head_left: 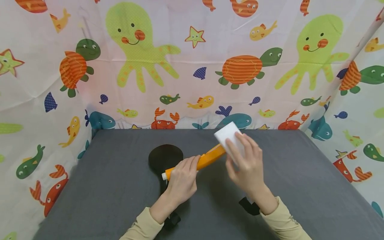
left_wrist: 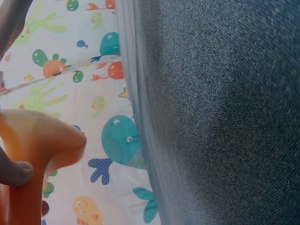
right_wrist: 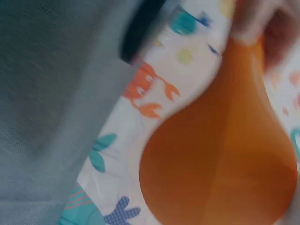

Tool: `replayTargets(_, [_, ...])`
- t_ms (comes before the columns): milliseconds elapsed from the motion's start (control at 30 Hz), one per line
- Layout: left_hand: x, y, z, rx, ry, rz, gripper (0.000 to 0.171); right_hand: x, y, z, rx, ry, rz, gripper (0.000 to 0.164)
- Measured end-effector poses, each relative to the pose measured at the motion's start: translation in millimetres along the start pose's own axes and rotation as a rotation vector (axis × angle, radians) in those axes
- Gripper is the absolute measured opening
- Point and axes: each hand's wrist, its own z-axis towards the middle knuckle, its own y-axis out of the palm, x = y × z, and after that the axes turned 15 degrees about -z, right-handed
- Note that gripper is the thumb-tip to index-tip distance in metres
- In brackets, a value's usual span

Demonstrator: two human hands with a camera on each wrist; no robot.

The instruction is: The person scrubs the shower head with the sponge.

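Note:
My left hand (head_left: 183, 180) grips the narrow handle of an orange paddle-shaped thing (head_left: 210, 158), held tilted above the table. A small white tip (head_left: 164, 176) shows at its lower end. In the right wrist view, the orange thing (right_wrist: 211, 154) has a wide rounded body that narrows to a neck. My right hand (head_left: 247, 165) holds a white rectangular block (head_left: 228, 138), like a sponge, which overlaps the raised orange end in the head view. In the left wrist view, a thumb (left_wrist: 18, 174) lies along the orange thing (left_wrist: 47, 140).
On the grey cloth-covered table (head_left: 120, 186) lies a black round flat thing (head_left: 165, 156) with a narrow handle, partly hidden behind my left hand. A white curtain (head_left: 201, 80) printed with sea animals stands behind the table and along its sides.

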Motion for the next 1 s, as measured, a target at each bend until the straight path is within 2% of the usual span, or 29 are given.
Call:
replayTargets(133, [0.8,-1.4,0.5,0.006,0.006,-0.033,0.050,19.4,-5.5,4.3,-0.050,0.258,0.134,0.042])
replayTargets(233, [2.5,-2.4,0.9,0.024,-0.019,-0.116,0.047,28.1,-6.9,1.7,-0.051,0.384,0.236,0.041])
replayTargets(333, [5.0,-3.3,1.6,0.064,-0.094,-0.281,0.043,30.0,-8.0,-2.3,-0.059,0.477,0.325,0.044])
replayTargets(433, [8.1,-7.5,3.3,0.091,-0.214,-0.521,0.040,17.8,-16.9,4.1,-0.083,0.540,0.397,0.045])
replayTargets(500, [9.2,-10.7,4.1,0.082,-0.298,-0.700,0.041,7.7,-23.0,9.9,-0.075,0.560,0.438,0.045])
replayTargets(600, [9.1,-15.0,4.2,0.047,-0.398,-0.968,0.041,-3.8,-26.6,16.1,0.006,0.531,0.480,0.041])
replayTargets(667, [8.3,-15.5,3.9,0.029,-0.440,-1.102,0.039,-8.1,-25.9,17.9,0.073,0.489,0.493,0.038])
replayTargets(700, [8.1,-15.3,3.9,0.019,-0.454,-1.138,0.038,-9.9,-25.5,18.9,0.107,0.463,0.494,0.036])
replayTargets(767, [8.2,-14.5,3.9,0.007,-0.489,-1.169,0.037,-13.5,-25.1,20.6,0.163,0.407,0.482,0.035])
replayTargets(900, [9.3,-10.7,3.3,-0.007,-0.597,-1.140,0.042,-17.6,-20.2,18.5,0.245,0.290,0.415,0.035])
replayTargets(1000, [9.9,-7.8,3.1,-0.013,-0.676,-1.167,0.043,-18.8,-11.8,9.9,0.272,0.170,0.355,0.031])
